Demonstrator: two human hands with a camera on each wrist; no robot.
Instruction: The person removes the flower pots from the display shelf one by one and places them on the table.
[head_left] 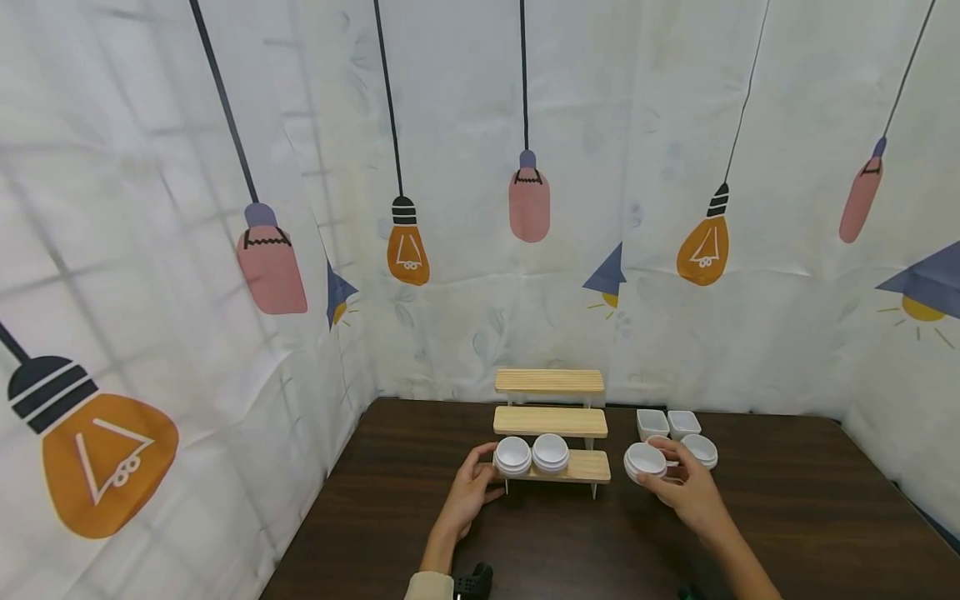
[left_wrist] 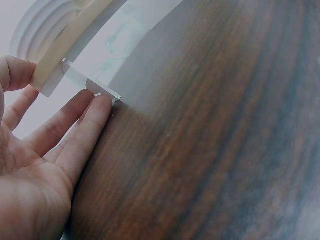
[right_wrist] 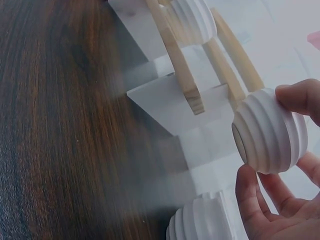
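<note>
A small stepped display stand with three light wooden shelves [head_left: 587, 467] stands on the table. Two round white ribbed pots [head_left: 513, 455] [head_left: 551, 452] sit on its lowest shelf, towards the left end. My left hand [head_left: 467, 493] is at that end. Its fairly straight fingers [left_wrist: 82, 132] touch the clear bracket [left_wrist: 92, 82] under the board, while another digit rests against the wood. To the right of the stand, my right hand [head_left: 688, 490] grips a similar round pot [right_wrist: 272, 131] between thumb and fingers, tilted in the right wrist view.
Two square white pots [head_left: 652, 423] [head_left: 683, 423] and a round white pot [head_left: 702, 451] stand at the right, behind my right hand. More white ware there is partly hidden. A dark wood table [head_left: 390, 492] meets a white curtain [head_left: 450, 333] printed with lamps.
</note>
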